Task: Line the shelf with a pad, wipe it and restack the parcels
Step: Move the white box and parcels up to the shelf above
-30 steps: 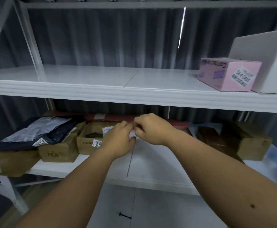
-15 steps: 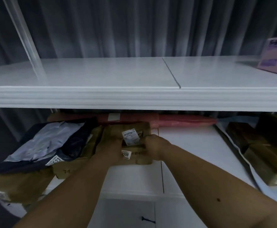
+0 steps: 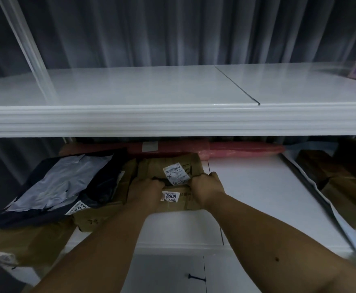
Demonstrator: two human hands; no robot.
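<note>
Both hands, left hand (image 3: pixel 145 190) and right hand (image 3: pixel 207 187), grip the brown parcel (image 3: pixel 173 178) from either side. It sits dead ahead on the lower shelf (image 3: pixel 257 187), long axis running left-right.

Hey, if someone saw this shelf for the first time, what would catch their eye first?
Probably the two bare hands, left hand and right hand, gripping the brown cardboard parcel with the 3008 sticker at the middle of the lower white shelf. Next, the wide white upper shelf, bare across most of its visible width. Then the long red wrapped roll lying along the back behind the parcel.
</note>
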